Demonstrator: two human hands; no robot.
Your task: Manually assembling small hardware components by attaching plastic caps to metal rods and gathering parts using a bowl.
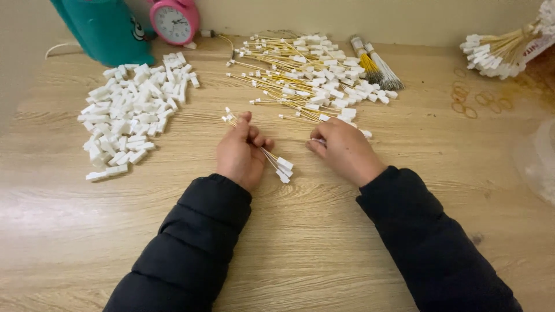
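My left hand (240, 153) is closed around a small bunch of thin yellow wires (276, 163). Their white plug ends stick out at its lower right and their small terminals (229, 117) at the top. My right hand (342, 149) rests on the wooden table at the near edge of a big loose pile of yellow wires with white connectors (312, 75), fingertips pinching at one wire end. Both arms wear black padded sleeves.
A heap of white plastic connector housings (130, 110) lies at the left. A teal container (107, 29) and a pink alarm clock (174, 20) stand at the back. Two tied wire bundles (376, 66), another bundle (500, 49) at far right, rubber bands (465, 98).
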